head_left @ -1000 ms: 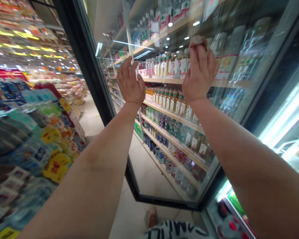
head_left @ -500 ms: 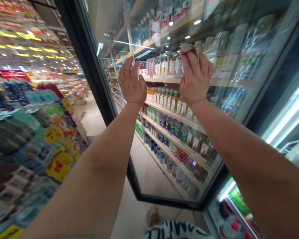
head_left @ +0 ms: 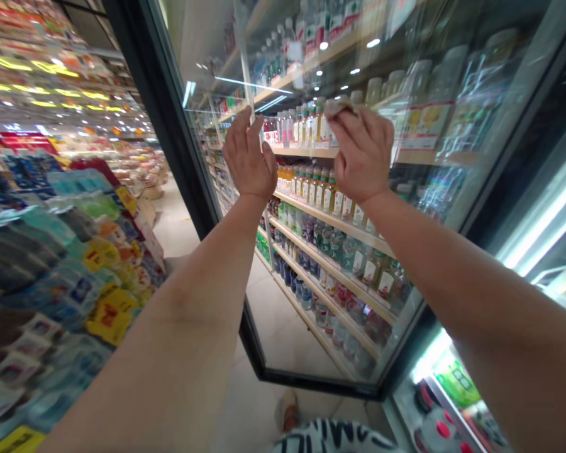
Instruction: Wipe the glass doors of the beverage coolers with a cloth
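Observation:
A glass cooler door [head_left: 306,352] with a black frame stands swung open in front of me. My left hand [head_left: 251,156] rests on the glass with its fingers apart, holding nothing. Further right, my right hand [head_left: 364,148] presses a crumpled greyish cloth [head_left: 338,107] against the pane, the fingers bent over it. Most of the cloth is hidden under that hand. Rows of drink bottles [head_left: 327,196] on pale shelves show in the glass behind both hands.
To the left, a display of packaged goods [head_left: 108,311] with yellow price signs borders a tiled aisle [head_left: 174,217]. At lower right the lit cooler interior holds bottles with red caps [head_left: 443,429] and a green pack [head_left: 457,384]. My foot [head_left: 287,409] is below the door.
My right hand has slid left and slightly down across the glass with the cloth, its fingers more bent. My left hand stays in place.

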`<act>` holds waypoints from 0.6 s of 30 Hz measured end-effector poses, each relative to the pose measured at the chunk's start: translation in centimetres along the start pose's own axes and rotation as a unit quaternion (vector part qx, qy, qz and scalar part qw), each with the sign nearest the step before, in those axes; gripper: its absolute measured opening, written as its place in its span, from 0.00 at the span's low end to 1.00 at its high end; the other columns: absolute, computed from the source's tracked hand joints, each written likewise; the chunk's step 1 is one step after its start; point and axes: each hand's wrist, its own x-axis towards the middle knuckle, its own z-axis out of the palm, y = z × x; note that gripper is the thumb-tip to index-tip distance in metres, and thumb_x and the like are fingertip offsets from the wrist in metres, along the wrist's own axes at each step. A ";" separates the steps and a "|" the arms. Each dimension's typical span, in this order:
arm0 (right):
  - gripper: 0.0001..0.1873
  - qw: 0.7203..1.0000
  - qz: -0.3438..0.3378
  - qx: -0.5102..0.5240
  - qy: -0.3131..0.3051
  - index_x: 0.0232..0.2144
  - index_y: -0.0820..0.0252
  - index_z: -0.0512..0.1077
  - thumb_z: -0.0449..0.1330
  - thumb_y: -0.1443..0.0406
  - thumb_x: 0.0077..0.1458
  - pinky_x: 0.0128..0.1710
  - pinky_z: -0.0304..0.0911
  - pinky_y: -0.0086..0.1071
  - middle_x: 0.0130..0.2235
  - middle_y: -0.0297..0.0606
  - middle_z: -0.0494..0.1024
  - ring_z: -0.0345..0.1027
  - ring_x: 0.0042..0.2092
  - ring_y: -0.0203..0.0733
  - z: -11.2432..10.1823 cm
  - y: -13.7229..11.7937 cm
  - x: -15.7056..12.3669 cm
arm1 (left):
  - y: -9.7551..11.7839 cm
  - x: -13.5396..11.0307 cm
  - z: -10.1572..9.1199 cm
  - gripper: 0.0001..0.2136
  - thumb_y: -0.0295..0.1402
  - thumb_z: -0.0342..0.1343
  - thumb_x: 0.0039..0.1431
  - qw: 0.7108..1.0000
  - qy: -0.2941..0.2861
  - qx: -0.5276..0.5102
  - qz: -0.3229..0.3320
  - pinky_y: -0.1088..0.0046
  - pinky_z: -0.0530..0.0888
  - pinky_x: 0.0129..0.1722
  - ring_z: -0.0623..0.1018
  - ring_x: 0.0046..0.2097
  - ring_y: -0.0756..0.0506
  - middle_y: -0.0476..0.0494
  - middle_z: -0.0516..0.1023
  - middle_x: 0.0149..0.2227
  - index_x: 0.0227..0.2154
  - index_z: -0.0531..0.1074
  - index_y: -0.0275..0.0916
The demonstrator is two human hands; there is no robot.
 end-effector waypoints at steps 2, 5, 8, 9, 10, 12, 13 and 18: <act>0.28 0.994 -0.081 0.030 -0.060 0.65 0.52 0.66 0.50 0.64 0.63 0.68 0.50 0.59 0.65 0.34 0.68 0.55 0.69 0.54 -0.3 -0.2 -0.1 | -0.5 0.1 0.2 0.35 0.59 0.31 0.67 1.000 -0.003 0.019 0.008 0.62 0.39 0.76 0.39 0.75 0.50 0.54 0.51 0.73 0.67 0.61 0.45; 0.27 0.996 -0.046 0.029 -0.064 0.65 0.52 0.66 0.48 0.64 0.65 0.69 0.49 0.60 0.66 0.35 0.67 0.55 0.69 0.54 -0.5 -0.5 -0.1 | -0.8 0.1 0.4 0.35 0.59 0.33 0.68 0.999 0.003 0.033 0.017 0.59 0.39 0.76 0.40 0.75 0.49 0.51 0.51 0.73 0.66 0.62 0.42; 0.29 0.997 0.071 -0.012 0.006 0.66 0.57 0.65 0.45 0.67 0.65 0.69 0.49 0.59 0.68 0.39 0.63 0.53 0.70 0.55 -0.3 -0.5 0.0 | -1.0 0.0 0.4 0.32 0.57 0.34 0.70 0.999 0.022 0.029 0.028 0.60 0.44 0.76 0.43 0.75 0.49 0.53 0.54 0.72 0.66 0.63 0.47; 0.29 0.997 0.076 -0.015 0.016 0.66 0.58 0.65 0.46 0.66 0.64 0.69 0.49 0.58 0.68 0.39 0.63 0.53 0.70 0.56 -0.2 -0.4 0.0 | -1.0 -0.1 0.4 0.31 0.56 0.33 0.70 0.998 0.031 0.033 0.038 0.61 0.45 0.76 0.44 0.75 0.49 0.52 0.55 0.72 0.66 0.63 0.47; 0.29 0.998 0.054 -0.008 0.009 0.66 0.57 0.65 0.46 0.66 0.64 0.69 0.49 0.58 0.68 0.39 0.63 0.53 0.70 0.55 -0.2 -0.3 0.0 | -1.1 -0.1 0.5 0.31 0.55 0.33 0.71 0.997 0.039 0.038 0.049 0.61 0.45 0.76 0.44 0.75 0.50 0.52 0.56 0.72 0.66 0.64 0.46; 0.28 0.997 -0.050 0.028 -0.046 0.65 0.53 0.65 0.48 0.63 0.65 0.70 0.48 0.57 0.67 0.37 0.66 0.53 0.70 0.54 -0.1 -0.2 -0.1 | -1.3 -0.1 0.7 0.31 0.55 0.32 0.71 0.996 0.046 0.048 0.067 0.61 0.43 0.76 0.42 0.75 0.52 0.50 0.56 0.72 0.65 0.63 0.43; 0.27 0.990 -0.107 0.049 -0.082 0.65 0.51 0.66 0.49 0.61 0.65 0.70 0.48 0.56 0.66 0.36 0.68 0.54 0.69 0.53 0.0 -0.2 -0.2 | -1.4 0.0 0.8 0.32 0.55 0.31 0.71 0.995 0.046 0.051 0.069 0.61 0.42 0.76 0.40 0.75 0.53 0.50 0.55 0.72 0.65 0.63 0.42; 0.27 0.993 -0.071 0.059 -0.071 0.66 0.52 0.64 0.42 0.63 0.69 0.70 0.48 0.57 0.66 0.34 0.66 0.54 0.69 0.52 0.1 -0.4 -0.4 | -1.1 0.1 0.8 0.36 0.57 0.28 0.69 0.996 0.026 0.071 0.039 0.64 0.41 0.75 0.40 0.74 0.57 0.45 0.55 0.72 0.66 0.61 0.38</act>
